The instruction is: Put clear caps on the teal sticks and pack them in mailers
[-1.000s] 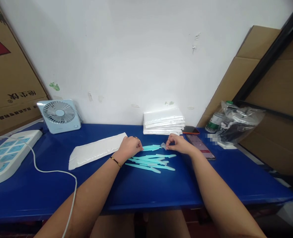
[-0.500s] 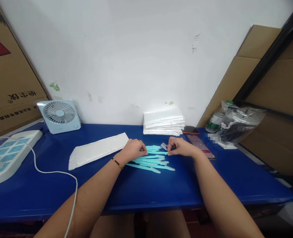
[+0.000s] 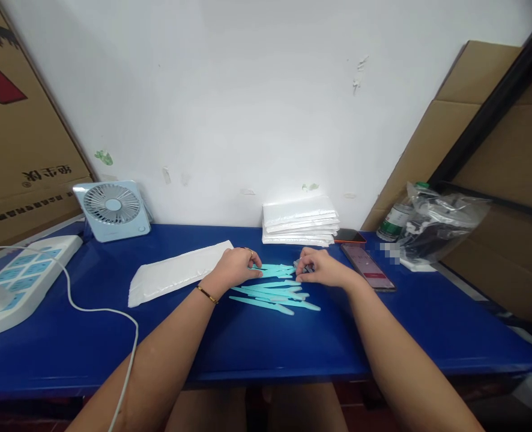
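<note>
Several slim turquoise sticks with paler ends, which look like eyebrow razors [image 3: 277, 292], lie loosely fanned on the blue table. My left hand [image 3: 238, 266] is closed at the left ends of the upper bunch, thumb and fingers pinching it. At the right ends of that bunch, my right hand [image 3: 319, 267] has its fingers curled in and closed on the tips. Partly hidden behind the right fingers is a small greyish, translucent piece. A white padded mailer [image 3: 176, 273] lies flat just left of my left hand.
A stack of white mailers [image 3: 299, 222] stands against the wall. Two phones lie right of it, the nearer one [image 3: 368, 268] lit. Farther right are a bottle [image 3: 394, 222] and a clear plastic bag [image 3: 446, 225]. A fan [image 3: 113, 210], power strip [image 3: 32, 276] and white cable are at left.
My left hand has shifted slightly left and up, and my right hand slightly left. The upper razors between them now lie more gathered. The view has shifted a little.
</note>
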### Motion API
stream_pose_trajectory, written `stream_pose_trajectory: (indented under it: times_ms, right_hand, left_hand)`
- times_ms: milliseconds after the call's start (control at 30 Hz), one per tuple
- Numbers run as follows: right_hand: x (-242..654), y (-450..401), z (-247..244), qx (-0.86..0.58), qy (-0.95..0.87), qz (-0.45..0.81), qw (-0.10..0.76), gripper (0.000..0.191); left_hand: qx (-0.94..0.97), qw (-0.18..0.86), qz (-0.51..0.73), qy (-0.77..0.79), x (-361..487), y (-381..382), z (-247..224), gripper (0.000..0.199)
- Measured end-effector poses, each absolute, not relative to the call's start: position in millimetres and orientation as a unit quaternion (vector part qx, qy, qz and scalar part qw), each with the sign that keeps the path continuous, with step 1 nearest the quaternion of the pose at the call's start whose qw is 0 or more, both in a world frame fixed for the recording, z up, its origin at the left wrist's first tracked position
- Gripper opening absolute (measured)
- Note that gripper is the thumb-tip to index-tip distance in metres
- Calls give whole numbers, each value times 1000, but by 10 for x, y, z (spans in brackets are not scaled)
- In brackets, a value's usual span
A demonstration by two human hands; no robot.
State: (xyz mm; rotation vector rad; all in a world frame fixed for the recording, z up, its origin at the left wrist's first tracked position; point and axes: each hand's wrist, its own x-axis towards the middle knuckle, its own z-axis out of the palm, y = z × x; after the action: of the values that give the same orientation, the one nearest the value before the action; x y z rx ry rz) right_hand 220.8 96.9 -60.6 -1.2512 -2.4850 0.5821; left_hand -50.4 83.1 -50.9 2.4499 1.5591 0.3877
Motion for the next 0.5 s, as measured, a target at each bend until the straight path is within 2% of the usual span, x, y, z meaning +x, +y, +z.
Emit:
stream_pose_trajectory:
  times_ms: [167,500]
  right_hand:
    - [2059,950,-642,-422,-880,194,99,18]
    - [2272,1016,-609,-487,-846,148,156,13]
  left_hand:
    - [862,101,123,480,-353,749,-549,27]
    - [841,21,114,528,-412,863,-603,11]
